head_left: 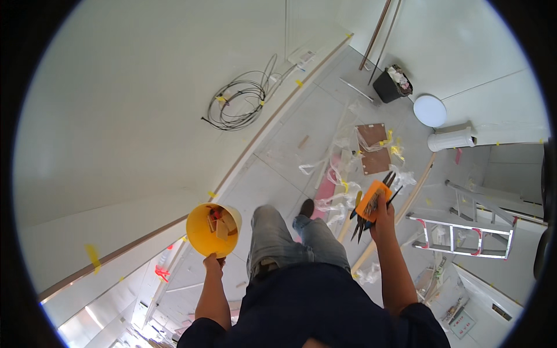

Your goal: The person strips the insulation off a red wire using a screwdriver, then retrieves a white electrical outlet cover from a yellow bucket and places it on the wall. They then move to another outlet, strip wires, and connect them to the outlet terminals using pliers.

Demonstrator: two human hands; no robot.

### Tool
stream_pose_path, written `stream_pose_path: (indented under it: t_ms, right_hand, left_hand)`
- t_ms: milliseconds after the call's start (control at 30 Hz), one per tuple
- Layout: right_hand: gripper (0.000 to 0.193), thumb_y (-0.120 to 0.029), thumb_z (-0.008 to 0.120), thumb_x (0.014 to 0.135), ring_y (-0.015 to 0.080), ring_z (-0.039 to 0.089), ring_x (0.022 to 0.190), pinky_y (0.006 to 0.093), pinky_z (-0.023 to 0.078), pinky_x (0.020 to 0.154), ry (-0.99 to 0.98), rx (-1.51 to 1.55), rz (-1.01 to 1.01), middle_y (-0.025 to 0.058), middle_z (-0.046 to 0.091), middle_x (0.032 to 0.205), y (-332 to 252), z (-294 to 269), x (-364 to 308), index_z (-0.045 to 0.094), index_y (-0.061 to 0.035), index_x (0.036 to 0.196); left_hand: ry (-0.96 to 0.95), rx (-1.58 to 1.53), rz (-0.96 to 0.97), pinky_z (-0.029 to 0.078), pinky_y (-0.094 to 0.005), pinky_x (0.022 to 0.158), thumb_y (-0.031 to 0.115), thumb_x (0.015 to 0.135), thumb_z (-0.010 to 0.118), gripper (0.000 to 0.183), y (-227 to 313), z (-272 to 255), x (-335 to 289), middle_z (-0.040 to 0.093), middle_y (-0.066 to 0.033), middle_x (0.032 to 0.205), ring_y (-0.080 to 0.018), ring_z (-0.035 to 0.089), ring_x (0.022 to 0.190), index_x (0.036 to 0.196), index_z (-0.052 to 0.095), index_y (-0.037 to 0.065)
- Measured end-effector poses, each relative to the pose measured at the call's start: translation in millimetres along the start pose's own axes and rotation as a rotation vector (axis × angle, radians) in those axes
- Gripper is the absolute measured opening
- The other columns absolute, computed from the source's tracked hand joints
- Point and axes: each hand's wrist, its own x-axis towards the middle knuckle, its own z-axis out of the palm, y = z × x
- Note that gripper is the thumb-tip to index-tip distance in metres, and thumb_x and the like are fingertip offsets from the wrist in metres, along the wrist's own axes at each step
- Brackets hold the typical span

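Note:
My left hand (214, 261) grips the near rim of a yellow bucket (200, 235), held out to the left of my legs. Inside it lie a few wooden-looking pieces (222, 231) and something red and dark; the rest of its contents cannot be made out. Out to the right, my right hand (381, 220) is closed around an orange container (369, 200). Several dark, slim tools stick out of it on both sides, and their exact kinds are too small to tell. The container is apart from the bucket.
A coiled grey cable (238, 104) lies at the upper left. Clear plastic sheeting (333, 203) and brown boards (374, 159) litter the floor ahead. Farther off stand a black bin (390, 87) and a white cylinder (452, 139). An aluminium stepladder (464, 235) is at the right.

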Motion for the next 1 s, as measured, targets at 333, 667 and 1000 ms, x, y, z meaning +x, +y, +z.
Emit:
stream_pose_path:
  t_ms: [333, 667, 1000]
  right_hand:
    - [0.044, -0.044, 0.052, 0.108, 0.0135, 0.066, 0.076, 0.0272, 0.052, 0.062, 0.121, -0.101, -0.067, 0.0067, 0.069, 0.097, -101.9, 20.7, 117.0, 0.061, -0.0023, 0.120]
    - [0.043, -0.039, 0.049, 0.110, 0.0157, 0.067, 0.091, 0.0325, 0.057, 0.078, -0.300, -0.281, -0.083, 0.0100, 0.068, 0.114, -164.7, 119.3, 222.2, 0.055, -0.0025, 0.131]
    - [0.051, -0.042, 0.054, 0.108, 0.0168, 0.065, 0.111, 0.0336, 0.056, 0.092, -0.670, -0.603, 0.125, 0.0089, 0.066, 0.125, -127.8, 283.0, 322.7, 0.051, -0.0051, 0.143]
  left_hand:
    - [0.078, -0.110, -0.172, 0.052, -0.0318, 0.050, 0.019, 0.099, 0.050, 0.030, -44.5, 82.0, -33.5, 0.073, -0.0146, 0.086, -0.0254, 0.072, 0.069, 0.118, 0.059, -0.001]
    - [0.124, -0.364, -0.291, 0.051, -0.0330, 0.051, 0.014, 0.100, 0.049, 0.024, -38.0, 187.1, -44.0, 0.071, -0.0133, 0.088, -0.0250, 0.070, 0.069, 0.117, 0.059, 0.000]
    - [0.189, -0.687, -0.357, 0.055, -0.0339, 0.058, 0.017, 0.098, 0.055, 0.024, -81.9, 260.2, -103.8, 0.073, -0.0141, 0.094, -0.0264, 0.071, 0.073, 0.115, 0.064, 0.002]
